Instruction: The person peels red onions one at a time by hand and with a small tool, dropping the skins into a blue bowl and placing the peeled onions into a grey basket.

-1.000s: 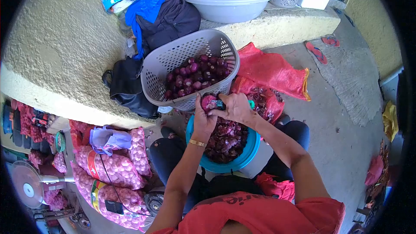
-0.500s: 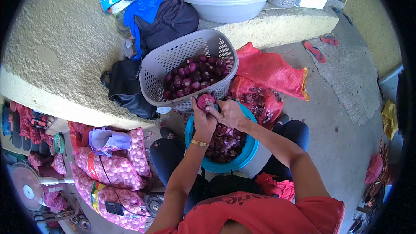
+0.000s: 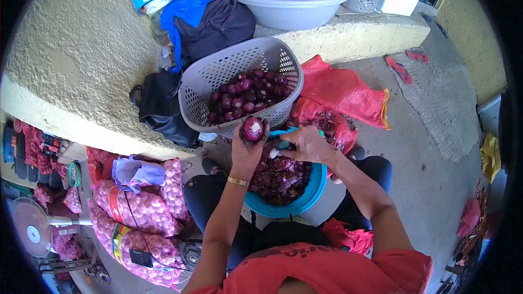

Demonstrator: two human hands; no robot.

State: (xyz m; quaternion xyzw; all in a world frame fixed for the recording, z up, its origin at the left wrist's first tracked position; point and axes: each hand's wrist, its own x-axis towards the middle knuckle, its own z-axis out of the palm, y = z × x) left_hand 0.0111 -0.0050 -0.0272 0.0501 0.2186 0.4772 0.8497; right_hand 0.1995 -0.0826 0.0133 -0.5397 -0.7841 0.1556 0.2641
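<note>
My left hand (image 3: 248, 152) is wrapped around a red onion (image 3: 253, 129), palm up, in front of the basket. The onion has a pale cut patch facing me. To its right, my right hand (image 3: 309, 146) is above the teal basin (image 3: 317, 193), fingers bent together. A small white onion piece (image 3: 273, 153) shows at its fingertips; whether a blade is also in that hand I cannot make out. Loose dark red skins (image 3: 283, 182) fill the basin. Several purple-red onions (image 3: 248, 95) lie in the grey perforated basket (image 3: 204, 79) just beyond my hands.
Red mesh sacks (image 3: 348, 92) lie right of the basket. Filled onion sacks (image 3: 141, 207) and a fan (image 3: 34, 234) stand at left. A grey tub (image 3: 291, 11) rests on the ledge behind, beside a dark jacket (image 3: 218, 27). Flip-flops (image 3: 400, 69) lie at far right.
My hands have come apart. The left turned the onion so its pale cut patch faces me; the right moved right and down over the basin, with a white piece at its fingertips.
</note>
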